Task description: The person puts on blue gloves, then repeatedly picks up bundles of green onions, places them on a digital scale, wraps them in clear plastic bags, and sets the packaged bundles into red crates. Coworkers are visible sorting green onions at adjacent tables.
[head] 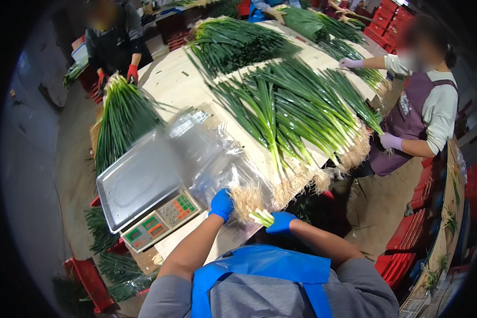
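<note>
My right hand (280,223), in a blue glove, is closed round the white stems of a bunch of green onions (262,216). Their pale roots point up and to the left, towards my left hand (222,205), also blue-gloved, at the edge of the root mass; its fingers are partly hidden. Clear plastic bags (222,171) lie just beyond my hands. To the left stands a digital scale (163,222) with a bare metal tray (139,179). Right of the bags, long green onions (302,115) lie on the table (175,85), roots towards the near right edge.
A co-worker in a purple apron (405,123) handles onions at the right. Another, in red gloves (132,74), holds a large bunch (123,115) beyond the scale. Red crates (405,230) stand at the lower right; another red crate (87,282) is on the floor at left.
</note>
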Available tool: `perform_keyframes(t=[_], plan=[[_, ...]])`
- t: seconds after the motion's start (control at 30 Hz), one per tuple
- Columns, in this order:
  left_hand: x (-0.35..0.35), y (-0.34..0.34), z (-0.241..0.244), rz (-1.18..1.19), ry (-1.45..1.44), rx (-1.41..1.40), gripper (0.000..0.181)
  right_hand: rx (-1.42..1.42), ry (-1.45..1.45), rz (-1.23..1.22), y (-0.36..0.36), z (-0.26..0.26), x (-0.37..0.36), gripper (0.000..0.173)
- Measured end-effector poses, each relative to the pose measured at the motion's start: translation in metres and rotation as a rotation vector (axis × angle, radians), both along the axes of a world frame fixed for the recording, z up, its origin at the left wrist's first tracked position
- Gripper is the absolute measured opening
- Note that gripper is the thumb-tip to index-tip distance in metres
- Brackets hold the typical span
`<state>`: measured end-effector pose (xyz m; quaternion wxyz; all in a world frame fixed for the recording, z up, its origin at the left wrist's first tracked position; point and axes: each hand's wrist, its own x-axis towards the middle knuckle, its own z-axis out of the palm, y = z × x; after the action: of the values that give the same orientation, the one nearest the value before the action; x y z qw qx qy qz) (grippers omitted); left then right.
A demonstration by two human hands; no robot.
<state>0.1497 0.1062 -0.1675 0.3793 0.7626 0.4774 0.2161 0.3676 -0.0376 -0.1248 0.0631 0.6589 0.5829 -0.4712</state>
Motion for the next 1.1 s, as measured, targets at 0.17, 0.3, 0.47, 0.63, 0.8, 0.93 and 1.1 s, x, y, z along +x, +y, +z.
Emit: perform_keyframes(t=[0.17,0.3,0.47,0.63,0.8,0.93,1.1], plan=[[0.001,0.006,-0.012,0.216,-0.096,-0.158,0.019,-0.017,-0.126,0.026,0.009,0.052,-0.013,0.063],[0.009,0.008,0.013,0.387,-0.496,-0.646,0.015,-0.031,-0.182,0.052,0.011,0.049,-0.010,0.053],[0.010,0.011,0.000,0.314,-0.417,-0.248,0.016,0.037,-0.124,0.060,0.008,0.056,-0.006,0.054],[0.000,0.005,0.062,0.194,-0.043,0.055,0.028,0.055,-0.034,-0.041,-0.011,0.021,0.034,0.060],[-0.002,0.002,0.061,0.186,0.074,0.036,0.036,0.075,0.161,-0.227,-0.030,0.068,0.047,0.051],[0.002,-0.008,0.050,0.177,-0.041,0.093,0.018,0.174,0.050,0.192,-0.023,0.059,0.021,0.065],[-0.001,0.004,0.034,-0.009,-0.055,0.037,0.017,-0.014,0.039,0.128,0.013,0.038,-0.001,0.055]])
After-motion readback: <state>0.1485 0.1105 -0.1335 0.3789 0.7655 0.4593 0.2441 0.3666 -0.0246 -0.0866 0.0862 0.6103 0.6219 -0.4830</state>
